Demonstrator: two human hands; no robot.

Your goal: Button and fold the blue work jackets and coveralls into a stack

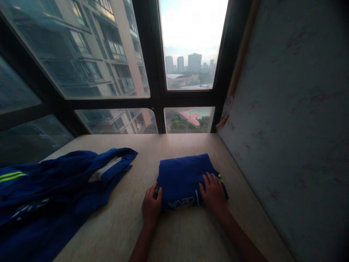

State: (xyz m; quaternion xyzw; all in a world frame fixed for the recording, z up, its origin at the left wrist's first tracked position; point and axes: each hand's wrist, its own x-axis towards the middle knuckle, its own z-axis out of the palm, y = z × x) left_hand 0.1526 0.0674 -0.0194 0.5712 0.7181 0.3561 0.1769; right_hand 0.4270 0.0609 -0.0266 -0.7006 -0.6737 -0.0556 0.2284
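Observation:
A folded blue garment [182, 174] with white "CEVA" lettering along its near edge lies on the pale sill. My left hand [151, 205] grips its left edge, thumb over the cloth and the other fingers along the outer side; their tips are partly hidden. Flat on the right part of the cloth rests my right hand [214, 193], fingers spread, close to a yellow-green stripe at the edge. Off to the left, apart from both hands, a second blue garment [68, 182] lies loosely spread, with yellow-green stripes and a white patch showing.
The pale sill surface [122, 225] ends at a dark window frame [156, 72] at the back. A patterned wall [294, 120] closes off the right side. Buildings and trees show outside, beyond the glass.

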